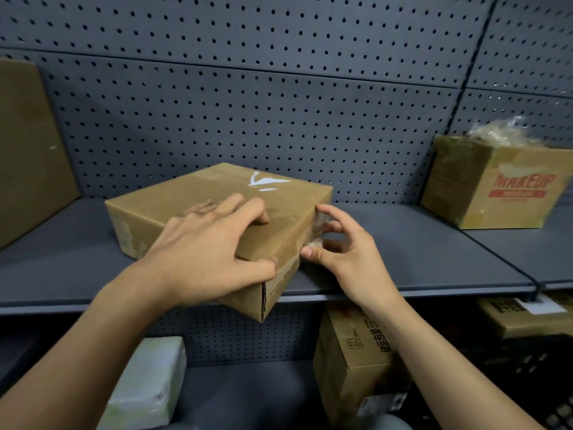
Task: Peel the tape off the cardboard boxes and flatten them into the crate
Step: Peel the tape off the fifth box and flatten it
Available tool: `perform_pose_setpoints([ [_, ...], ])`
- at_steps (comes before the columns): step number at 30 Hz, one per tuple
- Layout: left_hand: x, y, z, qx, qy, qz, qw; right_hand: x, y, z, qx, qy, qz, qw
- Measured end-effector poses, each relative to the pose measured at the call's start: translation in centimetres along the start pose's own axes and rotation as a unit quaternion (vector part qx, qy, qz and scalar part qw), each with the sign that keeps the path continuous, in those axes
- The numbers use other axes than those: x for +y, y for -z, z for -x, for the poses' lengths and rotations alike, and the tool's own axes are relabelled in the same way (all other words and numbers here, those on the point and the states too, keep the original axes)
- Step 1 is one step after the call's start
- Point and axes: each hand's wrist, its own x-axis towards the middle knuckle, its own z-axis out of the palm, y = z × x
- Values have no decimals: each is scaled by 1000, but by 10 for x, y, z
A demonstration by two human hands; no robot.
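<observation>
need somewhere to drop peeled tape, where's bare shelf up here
Bare shelf between the flat box and the MAKEUP box, widest; a narrower strip between the flat box and the tall cardboard at left. Crowded below: cartons and a white package.

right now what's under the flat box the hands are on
The flat box sits on the grey shelf, near corner overhanging its front edge. The left hand holds it; the right hand pinches tape at its side. Anything between box and shelf is covered.
</observation>
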Motion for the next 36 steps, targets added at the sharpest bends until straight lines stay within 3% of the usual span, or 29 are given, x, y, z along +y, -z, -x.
perform_pose_setpoints([
  [6, -3, 4, 1, -26, 0, 11, 1000, 7, 5, -9, -15, 23, 15, 1000],
  [15, -11, 16, 10, -75, -6, 66, 995, 20, 26, -20, 155, -70, -84, 982],
  [24, 13, 37, 1, -156, 53, 52, 985, 11, 16, -16, 119, -6, -9, 993],
  [29, 36, 23, -29, -142, 96, -32, 985, 7, 12, -11, 89, 47, 10, 995],
  [36, 53, -6, -42, -141, 109, -105, 978, 12, 8, -12, 66, -17, -21, 997],
])
